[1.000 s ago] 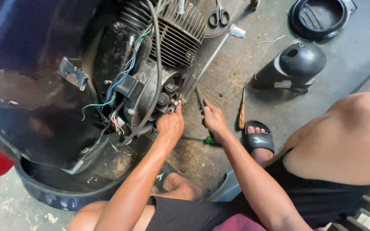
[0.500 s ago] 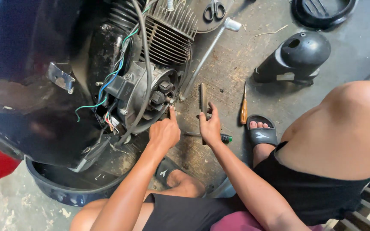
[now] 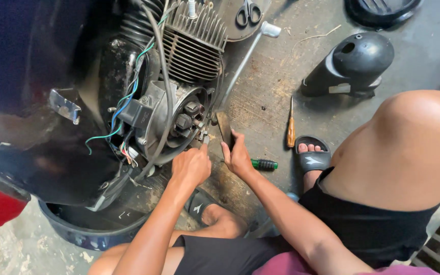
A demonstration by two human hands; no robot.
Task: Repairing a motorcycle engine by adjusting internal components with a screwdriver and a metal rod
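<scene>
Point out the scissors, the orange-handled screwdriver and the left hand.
scissors (image 3: 249,12): head view, on the handle loops.
orange-handled screwdriver (image 3: 291,133): head view, on the handle.
left hand (image 3: 191,166): head view, back of hand.

Single head-worn view, steeply downward, close over the engine (image 3: 179,102) and concrete floor (image 3: 271,86).

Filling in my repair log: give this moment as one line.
left hand: fingertips at engine | right hand: on flat tool | floor: green-handled screwdriver, black cover
</scene>
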